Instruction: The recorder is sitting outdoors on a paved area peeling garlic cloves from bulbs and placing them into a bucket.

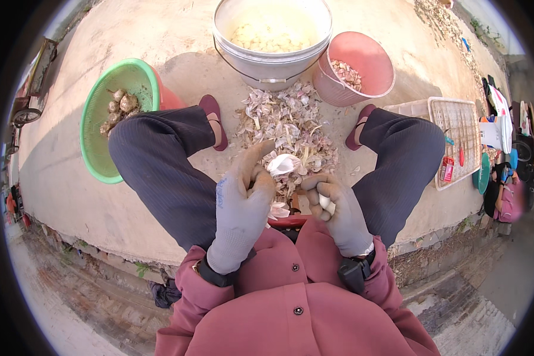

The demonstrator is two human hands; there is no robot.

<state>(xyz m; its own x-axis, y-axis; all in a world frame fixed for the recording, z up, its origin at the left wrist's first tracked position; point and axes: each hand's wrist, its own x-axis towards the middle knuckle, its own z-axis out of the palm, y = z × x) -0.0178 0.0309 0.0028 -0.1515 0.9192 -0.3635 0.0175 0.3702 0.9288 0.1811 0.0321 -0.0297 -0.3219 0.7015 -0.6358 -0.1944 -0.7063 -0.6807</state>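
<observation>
My left hand [243,202], in a grey knit glove, is raised over the garlic peelings [288,118] between my feet. One of its fingers is stretched out and the others are loosely curled. Right beside its fingertips is a white, papery garlic skin [283,164]; whether they touch, I cannot tell. My right hand [341,210], gloved the same way, has its fingers curled round a smooth white garlic clove [326,204]. Part of the clove is hidden by the fingers. Below and between the hands shows another pale skin [279,210].
A white bucket [273,62] ahead holds peeled cloves. Right of it, a pink bucket [362,50] contains unpeeled cloves. At left, a green basket [92,142] holds garlic bulbs. A pale crate [471,121] stands beyond my right knee; another person [510,199] sits at far right.
</observation>
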